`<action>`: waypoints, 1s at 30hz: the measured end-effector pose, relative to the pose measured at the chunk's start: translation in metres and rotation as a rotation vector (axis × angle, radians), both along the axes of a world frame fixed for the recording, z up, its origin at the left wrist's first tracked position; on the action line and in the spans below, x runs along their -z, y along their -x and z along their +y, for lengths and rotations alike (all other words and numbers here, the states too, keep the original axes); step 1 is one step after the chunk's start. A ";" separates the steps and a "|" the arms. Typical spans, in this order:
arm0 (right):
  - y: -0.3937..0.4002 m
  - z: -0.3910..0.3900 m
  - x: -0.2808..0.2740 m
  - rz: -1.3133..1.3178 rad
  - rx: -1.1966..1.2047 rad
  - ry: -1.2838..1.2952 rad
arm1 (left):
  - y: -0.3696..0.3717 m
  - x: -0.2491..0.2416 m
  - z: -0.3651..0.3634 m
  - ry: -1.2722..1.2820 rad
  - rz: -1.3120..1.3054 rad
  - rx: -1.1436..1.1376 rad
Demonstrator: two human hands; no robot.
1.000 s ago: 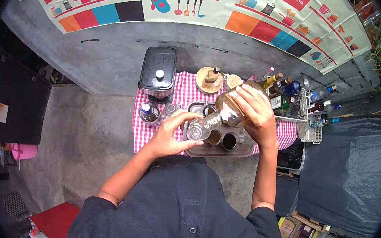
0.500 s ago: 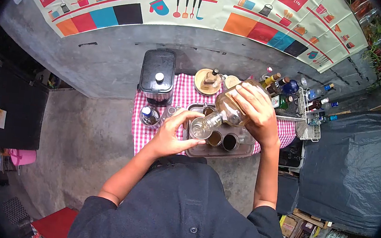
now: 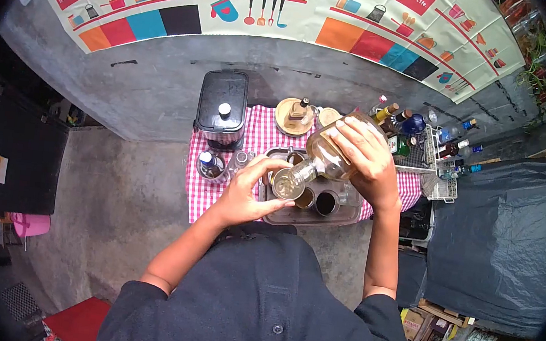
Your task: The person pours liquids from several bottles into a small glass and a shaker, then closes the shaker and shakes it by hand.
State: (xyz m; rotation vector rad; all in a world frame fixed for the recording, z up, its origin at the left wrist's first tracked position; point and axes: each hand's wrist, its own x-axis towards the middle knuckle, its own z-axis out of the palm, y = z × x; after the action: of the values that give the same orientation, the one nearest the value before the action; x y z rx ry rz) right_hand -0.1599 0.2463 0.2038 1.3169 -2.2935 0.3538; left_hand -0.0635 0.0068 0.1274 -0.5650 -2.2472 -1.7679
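My left hand (image 3: 251,195) is closed around a clear drinking glass (image 3: 286,186), thumb on the near side and fingers on the far side. My right hand (image 3: 367,158) grips a large clear bottle (image 3: 328,155) from above. The bottle is tilted, its neck pointing down to the left, with its mouth at the glass's rim. Pale liquid shows in the bottle and glass. Beneath is a brown tray (image 3: 321,220) holding a glass of dark liquid (image 3: 326,204), a glass of amber liquid (image 3: 305,198) and another glass behind, partly hidden.
A black lidded container (image 3: 222,106) stands at the back left of the checked tablecloth (image 3: 261,120). Near it is a bottle with a white-and-blue cap (image 3: 208,161). A wooden plate (image 3: 286,116) carries a small bottle. Several bottles and a wire rack (image 3: 427,152) stand at right.
The bottle and glass stay together in nearly the same place, with the bottle still tilted. The whole view has shifted very slightly.
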 end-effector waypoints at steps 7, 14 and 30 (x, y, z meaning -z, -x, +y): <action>-0.005 -0.002 0.011 -0.075 0.000 0.031 | -0.003 0.002 -0.003 -0.020 -0.027 0.007; -0.028 -0.008 0.060 -0.419 0.062 0.280 | -0.011 0.011 -0.013 -0.067 -0.030 -0.020; -0.113 -0.062 0.252 -1.146 0.310 0.288 | -0.069 0.076 -0.101 -0.183 -0.469 -0.197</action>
State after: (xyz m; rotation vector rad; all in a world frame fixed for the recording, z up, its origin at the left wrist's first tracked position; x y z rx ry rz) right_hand -0.0474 0.1841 -0.0483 0.6037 -3.0595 1.5693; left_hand 0.0059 -0.0946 0.0516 0.1211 -2.2784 -2.1375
